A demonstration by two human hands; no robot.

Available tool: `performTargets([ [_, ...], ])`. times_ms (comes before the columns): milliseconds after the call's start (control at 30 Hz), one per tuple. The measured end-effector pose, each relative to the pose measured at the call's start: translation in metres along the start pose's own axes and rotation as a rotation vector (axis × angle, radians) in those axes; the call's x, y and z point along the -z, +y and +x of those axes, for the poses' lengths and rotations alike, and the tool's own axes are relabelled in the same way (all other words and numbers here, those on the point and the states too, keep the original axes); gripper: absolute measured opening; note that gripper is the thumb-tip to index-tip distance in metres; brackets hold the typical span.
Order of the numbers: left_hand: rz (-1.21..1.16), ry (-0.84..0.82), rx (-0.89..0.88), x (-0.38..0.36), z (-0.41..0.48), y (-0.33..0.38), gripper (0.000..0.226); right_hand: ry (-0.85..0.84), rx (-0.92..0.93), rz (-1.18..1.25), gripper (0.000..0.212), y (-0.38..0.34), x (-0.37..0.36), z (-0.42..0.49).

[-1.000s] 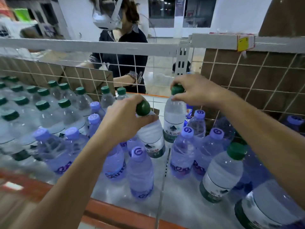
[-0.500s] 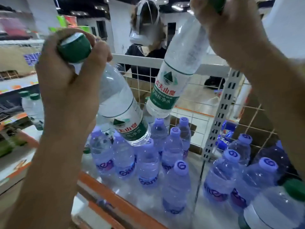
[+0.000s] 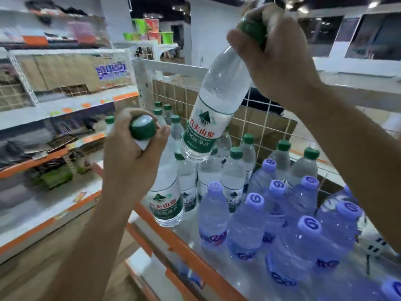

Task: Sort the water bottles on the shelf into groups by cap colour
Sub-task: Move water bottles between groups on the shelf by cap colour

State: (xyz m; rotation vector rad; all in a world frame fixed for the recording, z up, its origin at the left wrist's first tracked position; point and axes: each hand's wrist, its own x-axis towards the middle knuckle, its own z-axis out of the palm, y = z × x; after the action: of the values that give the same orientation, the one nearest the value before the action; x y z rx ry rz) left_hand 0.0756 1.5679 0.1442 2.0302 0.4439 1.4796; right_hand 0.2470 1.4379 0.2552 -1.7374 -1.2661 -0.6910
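Two green-capped bottles are held. The left hand (image 3: 134, 153) grips the lower bottle (image 3: 167, 205) by its neck, at the shelf's orange front edge (image 3: 186, 253). The right hand (image 3: 275, 61) grips the upper bottle (image 3: 217, 105), tilted above at least ten standing green-capped bottles (image 3: 233, 181). At least eight purple-capped bottles (image 3: 213, 213) crowd the right.

Shop interior in cool, bluish, even light from ceiling lamps (image 3: 373, 5); the background is dim. Heavy motion blur smears the left shelves (image 3: 43, 118). Small glints dot the raised bottle (image 3: 219, 94), the lower bottle (image 3: 166, 205) and the glossy shelf top (image 3: 219, 266). Straight lines bend at the edges of the wide-angle view.
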Motion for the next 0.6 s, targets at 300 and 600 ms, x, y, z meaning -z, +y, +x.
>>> performTargets([
  [300,0.092,-0.089,0.118,0.015,0.014,-0.083,0.021,-0.039,-0.039,0.077,0.029,-0.021,-0.089,0.039],
  [600,0.123,0.036,0.142,0.057,0.059,-0.141,0.024,0.056,-0.122,0.221,0.022,-0.023,-0.178,0.084],
])
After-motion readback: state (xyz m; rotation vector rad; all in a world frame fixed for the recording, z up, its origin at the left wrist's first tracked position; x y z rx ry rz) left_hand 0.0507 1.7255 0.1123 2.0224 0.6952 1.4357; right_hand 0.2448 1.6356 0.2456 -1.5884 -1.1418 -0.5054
